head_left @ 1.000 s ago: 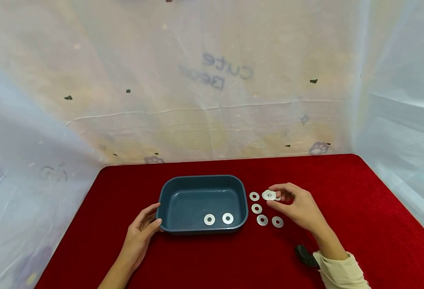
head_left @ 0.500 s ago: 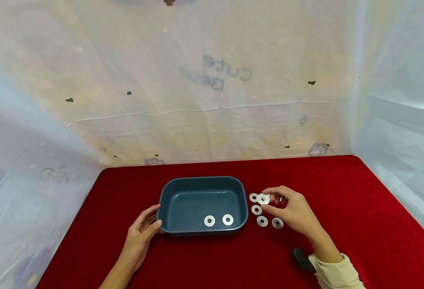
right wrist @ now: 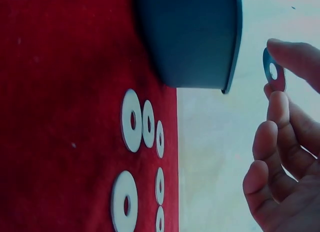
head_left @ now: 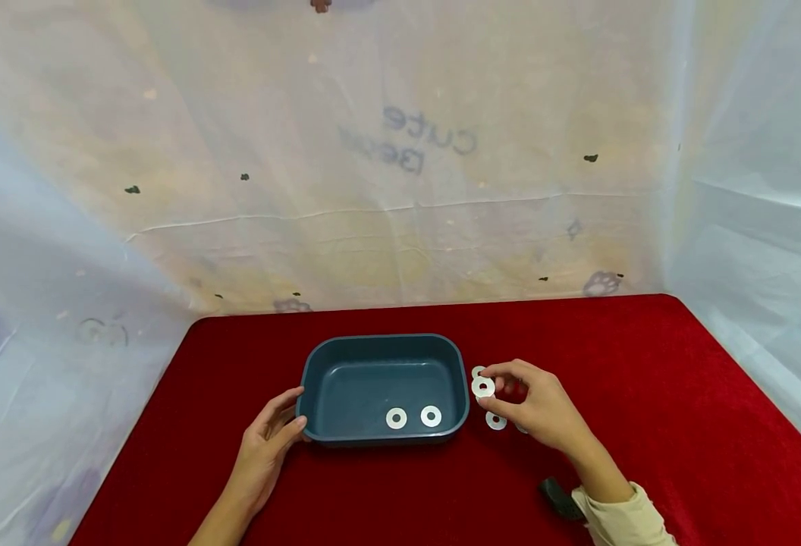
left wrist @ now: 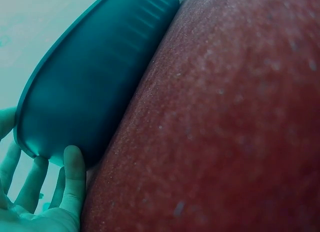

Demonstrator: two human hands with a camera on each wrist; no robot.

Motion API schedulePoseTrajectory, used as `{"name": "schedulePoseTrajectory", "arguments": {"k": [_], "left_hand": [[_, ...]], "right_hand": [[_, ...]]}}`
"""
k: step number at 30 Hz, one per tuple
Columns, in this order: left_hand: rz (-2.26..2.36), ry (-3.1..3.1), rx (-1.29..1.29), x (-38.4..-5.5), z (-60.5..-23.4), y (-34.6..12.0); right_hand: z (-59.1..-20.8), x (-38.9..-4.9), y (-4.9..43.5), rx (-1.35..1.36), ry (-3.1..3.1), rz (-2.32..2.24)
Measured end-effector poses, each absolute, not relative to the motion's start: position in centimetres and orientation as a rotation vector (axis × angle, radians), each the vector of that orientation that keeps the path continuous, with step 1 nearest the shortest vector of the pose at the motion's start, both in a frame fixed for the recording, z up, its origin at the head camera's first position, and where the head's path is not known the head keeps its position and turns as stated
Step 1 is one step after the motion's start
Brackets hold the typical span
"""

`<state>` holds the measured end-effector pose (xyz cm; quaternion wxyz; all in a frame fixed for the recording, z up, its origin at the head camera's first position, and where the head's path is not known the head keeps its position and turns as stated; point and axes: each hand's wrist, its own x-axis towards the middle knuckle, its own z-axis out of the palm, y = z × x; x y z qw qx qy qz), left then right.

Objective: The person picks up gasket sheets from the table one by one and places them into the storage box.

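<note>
Right hand (head_left: pixel 540 406): thumb and index fingertips pinch one flat, silver metal ring-shaped washer (head_left: pixel 475 388) by its opposite edges; the remaining fingers are bent and hold nothing. The held washer is raised above the red cloth-covered table (head_left: pixel 646 379), just outside the right edge of the dark blue rectangular tray (head_left: pixel 373 379) with rounded corners. The right wrist view shows it clear of the tray.

Left hand (head_left: pixel 267 440): placed at the left end of the tray, toward its near left corner. Fingers are spread, with gaps between them; fingertips touch the outer wall and the thumb lies at the rim.

Tray: upright, somewhat left of the table's middle and near the table's far edge. Two loose silver washers (head_left: pixel 390 418) lie flat inside, apart from each other, along the near edge; one of them is toward the near right corner.

Table, beside the tray's right edge: six flat silver washers (right wrist: pixel 126 120) counted in the right wrist view, partly hidden by the right hand in the head view.

Surroundings: a beige sleeve (head_left: pixel 622 516) on the right forearm; a pale patterned sheet (head_left: pixel 346 250) beyond the table's far edge.
</note>
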<state>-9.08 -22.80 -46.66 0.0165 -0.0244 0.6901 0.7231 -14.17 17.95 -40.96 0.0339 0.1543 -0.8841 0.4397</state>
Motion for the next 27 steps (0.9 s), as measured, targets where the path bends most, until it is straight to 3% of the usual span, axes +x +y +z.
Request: {"name": "schedulePoseTrajectory", "arguments": {"k": [27], "left_hand": [[2.246,2.140,-0.079,-9.1,-46.7,-22.8]], "right_hand": [[-41.8,-14.0,16.3,0.504,-2.818,1.322]]}}
